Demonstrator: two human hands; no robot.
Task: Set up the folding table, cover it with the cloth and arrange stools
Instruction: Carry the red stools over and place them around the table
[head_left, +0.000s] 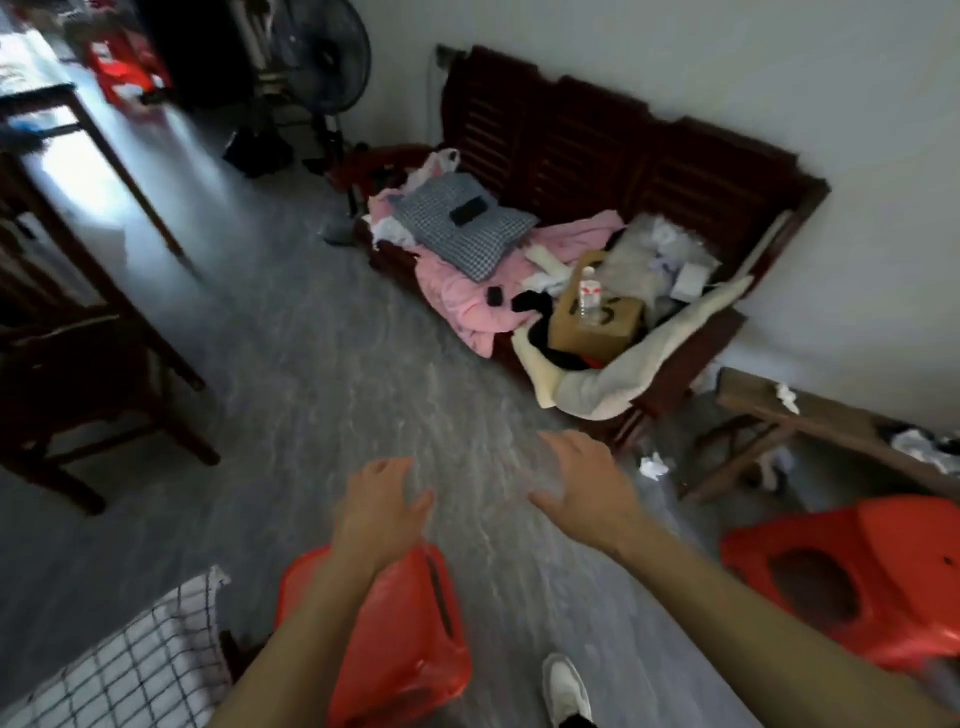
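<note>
Both my hands hover over the grey floor with spread, relaxed fingers and hold nothing. My left hand (382, 506) is just above a red plastic stool (400, 639) that stands under my left forearm. My right hand (587, 486) is apart from a second red stool (852, 577) at the right edge. A white cloth with a dark grid pattern (124, 670) lies over a surface at the bottom left corner; what is beneath it is hidden.
A dark wooden bench (597, 145) piled with pink bedding, a checked pillow and a cardboard box stands against the far wall. Dark wooden chairs (78, 364) stand at left, a low wooden table (810, 421) at right, a fan (322, 57) at the back. More red stools (124, 67) are stacked far left.
</note>
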